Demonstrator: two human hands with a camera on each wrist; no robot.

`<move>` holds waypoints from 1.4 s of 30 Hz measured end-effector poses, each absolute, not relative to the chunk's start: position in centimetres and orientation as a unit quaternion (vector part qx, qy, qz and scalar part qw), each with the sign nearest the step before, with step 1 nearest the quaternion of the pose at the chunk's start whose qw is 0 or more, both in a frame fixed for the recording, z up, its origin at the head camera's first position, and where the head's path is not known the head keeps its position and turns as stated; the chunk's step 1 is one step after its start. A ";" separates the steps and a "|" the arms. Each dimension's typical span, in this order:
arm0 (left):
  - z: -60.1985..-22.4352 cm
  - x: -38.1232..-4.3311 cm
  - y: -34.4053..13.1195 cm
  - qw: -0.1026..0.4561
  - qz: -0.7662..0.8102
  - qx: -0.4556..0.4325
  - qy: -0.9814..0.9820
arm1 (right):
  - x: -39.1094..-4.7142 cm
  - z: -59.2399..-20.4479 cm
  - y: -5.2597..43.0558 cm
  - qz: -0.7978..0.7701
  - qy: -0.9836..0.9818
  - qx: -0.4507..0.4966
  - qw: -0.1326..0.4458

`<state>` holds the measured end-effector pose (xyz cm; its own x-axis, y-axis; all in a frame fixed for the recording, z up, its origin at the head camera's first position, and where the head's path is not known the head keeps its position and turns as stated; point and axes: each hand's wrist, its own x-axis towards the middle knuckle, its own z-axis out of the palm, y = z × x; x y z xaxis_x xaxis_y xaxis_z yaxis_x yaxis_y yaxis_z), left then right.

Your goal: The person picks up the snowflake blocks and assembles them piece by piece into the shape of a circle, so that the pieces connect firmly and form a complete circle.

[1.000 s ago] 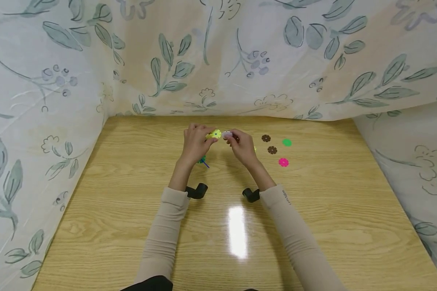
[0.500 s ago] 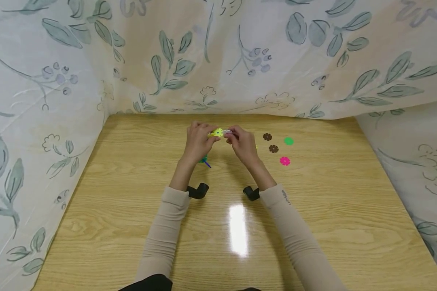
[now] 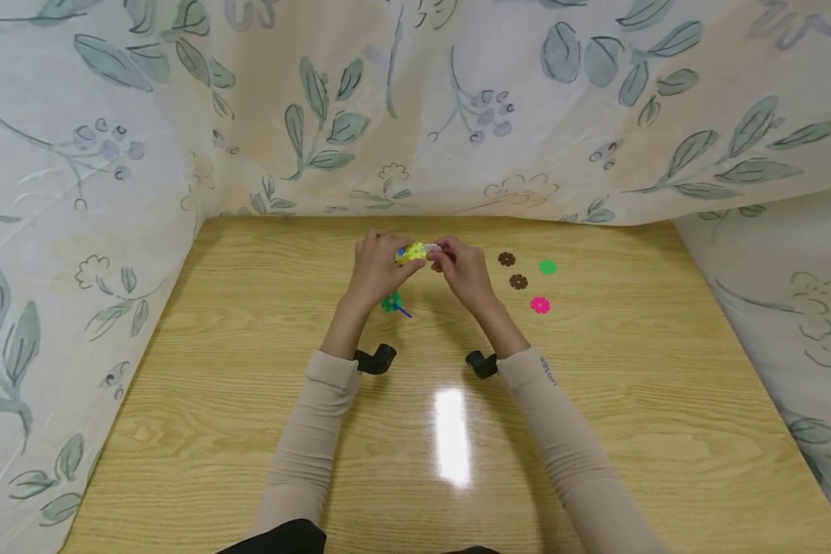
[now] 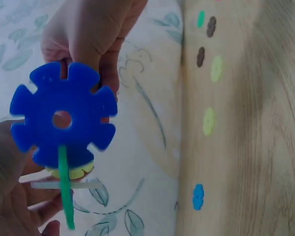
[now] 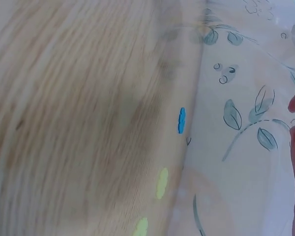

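Note:
My left hand (image 3: 379,265) holds a cluster of interlocking plastic flower discs near the table's back edge. In the head view a yellow disc (image 3: 415,251) shows by its fingertips. A green disc (image 3: 391,302) of the cluster hangs below, joined to a blue disc seen edge-on. Up close in the left wrist view, that blue disc (image 4: 37,113) faces the camera, with a green disc (image 4: 65,191) slotted into its lower edge. My right hand (image 3: 464,269) pinches a pale disc (image 3: 432,248) that meets the yellow one; the exact joint is hidden.
Two brown discs (image 3: 518,282), a green disc (image 3: 547,267) and a pink disc (image 3: 540,305) lie on the wooden table (image 3: 637,369) to the right. Two yellow discs (image 4: 209,121) and a light-blue disc (image 4: 198,196) lie near the floral cloth (image 3: 415,154) behind.
The left hand has moved slightly right with the cluster, and the yellow and pale discs, apart earlier, now meet. More of the green disc and a bit of blue show around the left hand.

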<state>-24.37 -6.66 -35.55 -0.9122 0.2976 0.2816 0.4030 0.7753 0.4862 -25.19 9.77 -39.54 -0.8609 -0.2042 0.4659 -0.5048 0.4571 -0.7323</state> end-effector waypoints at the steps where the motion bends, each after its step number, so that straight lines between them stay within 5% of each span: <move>1: -35.5 -24.4 -6.6 0.095 -0.276 -0.188 -0.938 | -25.3 -39.6 9.8 0.484 -0.836 0.209 0.152; 14: -36.2 -24.7 -5.9 0.125 -0.310 -0.216 -0.918 | -25.3 -39.9 9.8 0.548 -0.806 0.205 0.092; 28: -36.2 -24.7 -6.8 0.125 -0.325 -0.197 -0.916 | -27.5 -41.1 16.3 0.302 -0.946 0.016 -0.121; 42: -36.1 -24.6 -6.5 0.123 -0.330 -0.194 -0.915 | -27.0 -43.1 15.6 0.302 -0.949 -0.023 -0.089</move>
